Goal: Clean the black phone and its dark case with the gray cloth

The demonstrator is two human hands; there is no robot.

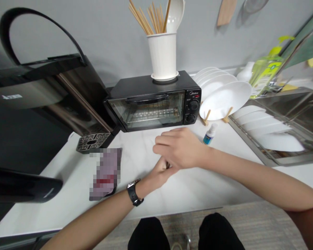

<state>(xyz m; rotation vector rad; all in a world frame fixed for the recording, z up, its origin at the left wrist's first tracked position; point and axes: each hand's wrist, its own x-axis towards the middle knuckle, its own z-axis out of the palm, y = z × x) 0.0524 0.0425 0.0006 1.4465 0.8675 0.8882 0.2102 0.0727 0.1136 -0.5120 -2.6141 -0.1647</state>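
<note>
Above the white counter point(182, 191), my right hand point(181, 147) is closed over the fingers of my left hand point(159, 173). The two hands touch. A small dark bit shows between them, too little to make out. My left wrist bears a black watch point(133, 191). The left fingers are mostly hidden under the right hand. Just right of the hands stands a small white spray bottle point(210, 134) with a blue label. Behind them is a black toaster oven point(148, 109) with its door shut.
A white cup point(163, 53) of chopsticks tops the oven. White plates point(225, 99) stand in a rack beside it. At right are a sink point(271, 163) with bowls point(266, 125) and a green soap bottle point(266, 74). A black machine point(67, 97) and a blurred flat object point(105, 173) are left.
</note>
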